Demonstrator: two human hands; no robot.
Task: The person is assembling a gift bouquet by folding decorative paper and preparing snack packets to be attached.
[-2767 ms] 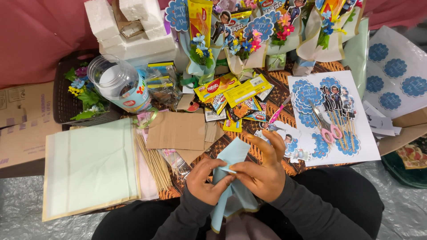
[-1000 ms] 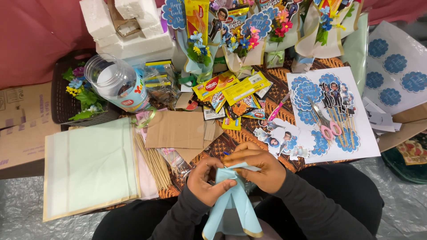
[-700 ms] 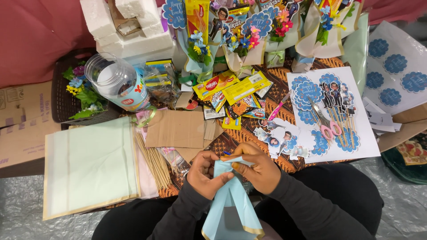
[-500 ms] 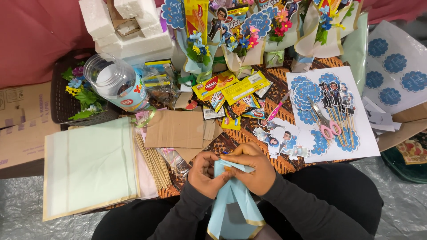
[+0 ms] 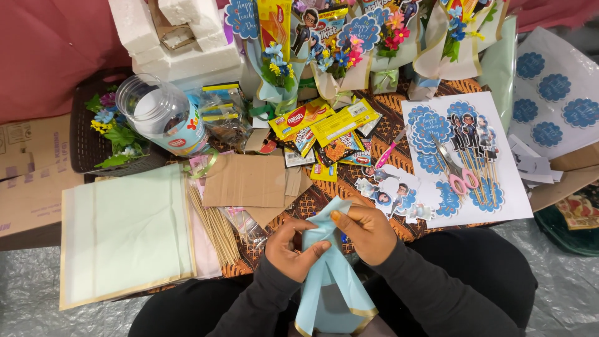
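Both hands pinch a light blue paper sheet (image 5: 329, 274) with a gold edge, low centre over the lap. Left hand (image 5: 292, 249) closed on the sheet's left side, thumb across the paper; right hand (image 5: 367, 232) closed on the upper fold, fingers curled. The sheet hangs down between the forearms, flaring wider at the bottom.

Containers: clear plastic jar (image 5: 163, 116) lies tilted at upper left, dark bits inside (can't tell what). Beside it a dark woven basket (image 5: 87, 140) holds artificial flowers (image 5: 115, 131), green leaves with blue and yellow blooms. Paper cones at the top hold small bouquets (image 5: 340, 59) with picture toppers.

Also on the patterned mat: snack packets (image 5: 324, 128) in yellow, cardboard pieces (image 5: 246, 181), wooden skewers (image 5: 215, 228), pale green paper stack (image 5: 125, 234) at left, pink-handled scissors (image 5: 458, 175) on a white sheet of cut-outs (image 5: 493, 206), white foam blocks (image 5: 181, 43) at top left.
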